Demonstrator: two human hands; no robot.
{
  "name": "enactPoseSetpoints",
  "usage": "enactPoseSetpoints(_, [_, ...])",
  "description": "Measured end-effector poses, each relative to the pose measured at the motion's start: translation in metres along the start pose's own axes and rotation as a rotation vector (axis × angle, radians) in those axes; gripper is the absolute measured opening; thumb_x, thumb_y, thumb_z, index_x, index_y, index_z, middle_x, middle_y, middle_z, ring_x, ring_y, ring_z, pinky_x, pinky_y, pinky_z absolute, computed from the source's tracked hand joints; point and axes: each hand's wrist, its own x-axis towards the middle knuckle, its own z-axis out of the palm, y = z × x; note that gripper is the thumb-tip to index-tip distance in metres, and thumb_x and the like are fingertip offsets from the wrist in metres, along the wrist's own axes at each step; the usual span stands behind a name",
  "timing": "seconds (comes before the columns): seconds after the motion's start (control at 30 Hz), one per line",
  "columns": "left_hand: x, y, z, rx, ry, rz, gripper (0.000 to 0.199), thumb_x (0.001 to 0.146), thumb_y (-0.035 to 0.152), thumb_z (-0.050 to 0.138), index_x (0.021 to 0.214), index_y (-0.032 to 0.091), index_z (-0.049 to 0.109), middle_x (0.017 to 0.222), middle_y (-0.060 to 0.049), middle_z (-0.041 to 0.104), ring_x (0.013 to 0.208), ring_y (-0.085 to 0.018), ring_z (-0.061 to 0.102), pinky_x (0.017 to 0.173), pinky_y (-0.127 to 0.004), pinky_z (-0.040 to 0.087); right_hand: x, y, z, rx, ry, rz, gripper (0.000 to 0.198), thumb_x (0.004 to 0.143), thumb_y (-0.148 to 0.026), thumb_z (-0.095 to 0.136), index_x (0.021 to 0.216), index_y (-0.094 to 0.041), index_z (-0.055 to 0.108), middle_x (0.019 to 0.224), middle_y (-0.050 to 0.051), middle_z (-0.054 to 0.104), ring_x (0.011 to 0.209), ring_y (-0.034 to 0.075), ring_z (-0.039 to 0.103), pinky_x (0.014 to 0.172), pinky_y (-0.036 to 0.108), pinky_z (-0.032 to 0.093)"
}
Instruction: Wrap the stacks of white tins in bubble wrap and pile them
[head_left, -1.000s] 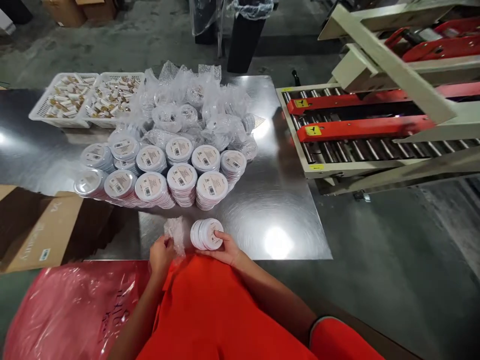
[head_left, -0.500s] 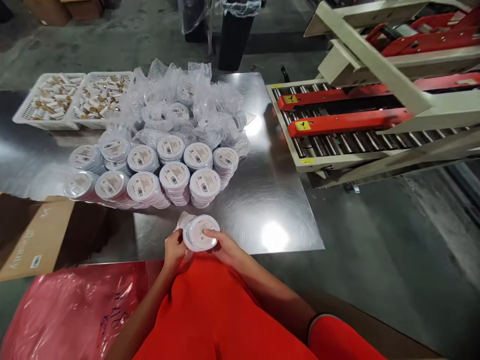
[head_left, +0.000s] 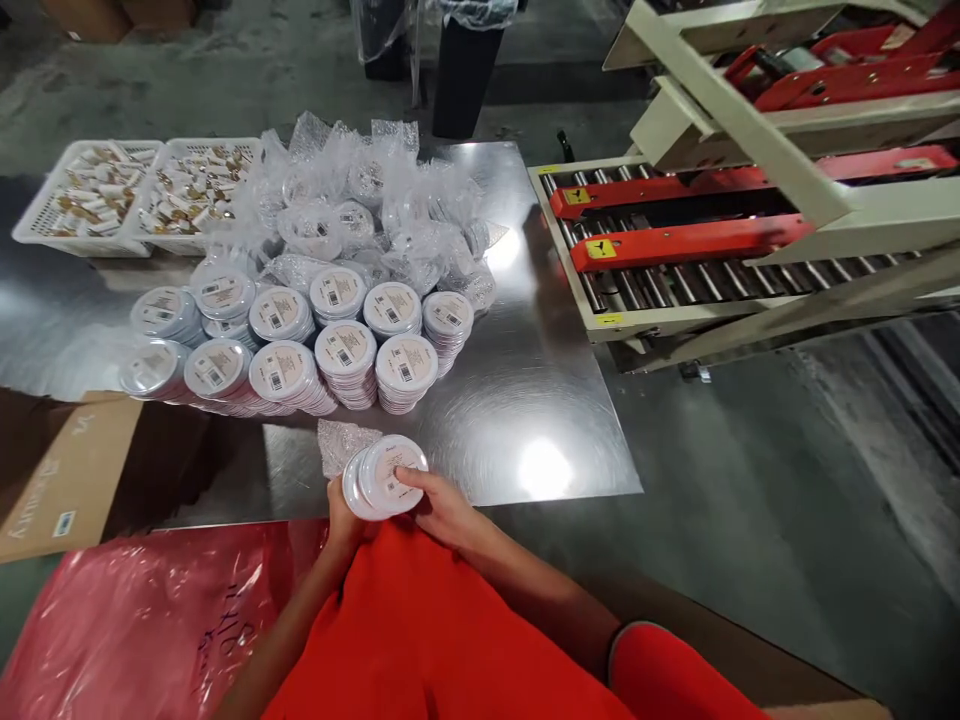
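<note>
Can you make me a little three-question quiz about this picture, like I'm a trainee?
1. How many white baskets stand on the metal table?
2. True or false: the right hand's thumb lies on top of the held discs.
3. What colour is the big plastic bag at the lower left?
A) green
B) pinkish red
C) yellow

Key: 1. two; 2. true; 3. B

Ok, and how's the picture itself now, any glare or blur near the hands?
Head view: white glare on the metal table, to the right of the right hand; head view: shiny streaks on the red plastic bag; head view: left hand fairly clear but partly hidden by the held discs, whose fine print can't be read.
</note>
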Motion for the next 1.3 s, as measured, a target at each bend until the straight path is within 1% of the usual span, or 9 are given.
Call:
enactPoseSetpoints(0.2, [-0.010,0.005,-0.017,-0.102,-0.055,-0.029,0.048,0.079,0.064,0.046,0.058,0.021,0.045,0.050,0.003,0.043,0.049,-0.012,0.041,0.049,-0.026,0.037,0.005,-0.003,-0.011,0.011,0.024,-0.080,0.037,0.056,-0.032,0.086,0.086,-0.017,0.070,0.086,0.003,0.073,0.092,0.022,0.065,0.087,0.033,0.048])
enactPoseSetpoints(0.4, [-0.017,0.017,-0.030,0.008,0.004,0.033,0.041,0.080,0.053,0.048,0.056,0.023,0.034,0.053,0.004,0.036,0.054,-0.012,0.034,0.052,-0.026,0.028,0.006,-0.006,-0.011,-0.061,0.150,-0.220,0.040,0.057,-0.029,0.085,0.091,-0.019,0.067,0.090,0.001,0.071,0.086,0.019,0.063,0.087,0.035,0.048])
enactPoseSetpoints(0.5, [-0.014,0.024,-0.032,0.101,-0.004,0.072,0.040,0.080,0.051,0.048,0.052,0.024,0.037,0.050,0.002,0.038,0.052,-0.014,0.034,0.053,-0.028,0.025,0.003,-0.005,-0.014,-0.235,0.197,-0.323,0.046,0.056,-0.026,0.086,0.095,-0.022,0.064,0.089,-0.002,0.067,0.085,0.017,0.060,0.084,0.031,0.046])
enactPoseSetpoints(0.6, [-0.010,0.032,-0.033,0.197,-0.027,0.114,0.041,0.083,0.048,0.043,0.049,0.024,0.038,0.048,-0.001,0.040,0.051,-0.015,0.035,0.054,-0.030,0.024,-0.002,-0.005,-0.018,-0.446,0.079,-0.338,0.056,0.050,-0.021,0.088,0.100,-0.024,0.062,0.092,-0.003,0.064,0.087,0.017,0.057,0.083,0.029,0.044])
enactPoseSetpoints(0.77, [-0.010,0.042,-0.034,0.361,-0.149,0.218,0.043,0.086,0.047,0.037,0.051,0.023,0.040,0.049,-0.002,0.044,0.050,-0.016,0.040,0.054,-0.029,0.024,0.002,-0.006,-0.023,-0.504,0.064,-0.345,0.053,0.054,-0.029,0.084,0.100,-0.023,0.058,0.089,-0.002,0.061,0.082,0.018,0.055,0.076,0.029,0.044])
enactPoseSetpoints(0.97, [-0.023,0.055,-0.029,0.585,-0.112,0.311,0.034,0.085,0.041,0.049,0.058,0.021,0.053,0.061,-0.006,0.057,0.055,-0.017,0.048,0.056,-0.028,0.026,0.003,-0.008,-0.018,-1.122,0.149,-0.600,0.067,0.064,-0.024,0.072,0.129,-0.022,0.053,0.117,0.011,0.063,0.104,0.029,0.057,0.095,0.044,0.040])
enactPoseSetpoints(1.17, [-0.031,0.063,-0.019,0.647,-0.240,0.372,0.030,0.089,0.034,0.046,0.064,0.020,0.057,0.065,-0.005,0.061,0.061,-0.017,0.056,0.059,-0.028,0.031,0.001,-0.012,-0.006,-1.442,0.163,-0.374,0.089,0.073,-0.026,0.065,0.151,-0.016,0.024,0.138,0.019,0.051,0.113,0.032,0.058,0.094,0.045,0.045])
enactPoseSetpoints(1.23, [-0.030,0.062,-0.017,0.607,-0.256,0.348,0.031,0.089,0.033,0.044,0.062,0.020,0.054,0.060,-0.003,0.058,0.056,-0.016,0.053,0.056,-0.027,0.029,0.001,-0.012,-0.002,-1.493,0.280,-0.341,0.086,0.075,-0.027,0.063,0.151,-0.016,0.024,0.138,0.021,0.048,0.115,0.033,0.056,0.095,0.047,0.044])
enactPoseSetpoints(1.3, [-0.028,0.060,-0.019,0.556,-0.206,0.328,0.034,0.090,0.033,0.038,0.060,0.020,0.049,0.056,-0.002,0.054,0.054,-0.015,0.050,0.055,-0.027,0.029,0.001,-0.012,0.000,-1.432,0.241,-0.320,0.081,0.074,-0.031,0.066,0.146,-0.016,0.033,0.136,0.020,0.049,0.118,0.033,0.054,0.099,0.048,0.042])
